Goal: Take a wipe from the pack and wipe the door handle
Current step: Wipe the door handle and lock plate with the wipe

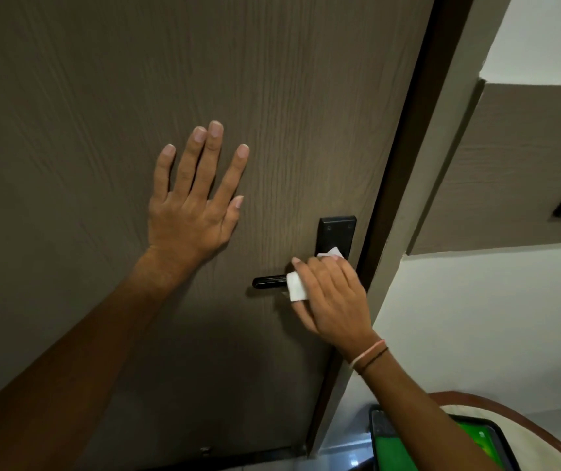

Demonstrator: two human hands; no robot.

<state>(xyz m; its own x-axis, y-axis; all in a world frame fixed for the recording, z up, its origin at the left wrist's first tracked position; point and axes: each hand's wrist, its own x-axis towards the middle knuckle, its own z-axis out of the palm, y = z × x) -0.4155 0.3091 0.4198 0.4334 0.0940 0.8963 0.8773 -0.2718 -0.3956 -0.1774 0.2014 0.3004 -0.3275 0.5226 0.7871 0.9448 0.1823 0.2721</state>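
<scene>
The door handle [269, 282] is a black lever on a black backplate [337, 236], set close to the door's latch edge. The white wipe [296, 287] is wrapped over the lever's inner part, near the plate, and the right hand [333, 294] is curled around it, fingers closed on wipe and lever together, likely so the cloth rubs all round the bar. Beyond the fingertips, the lever's free end shows bare and black, with open room to slide the wipe outward. Just right of the knuckles runs the dark door frame [404, 185], leaving little room that way. Up and to the left, the left hand [192, 212] lies flat on the door [102, 96], fingers spread, probably bracing it against the rubbing. Below the right forearm, a green-screened phone [408, 447] lies on a tabletop.
</scene>
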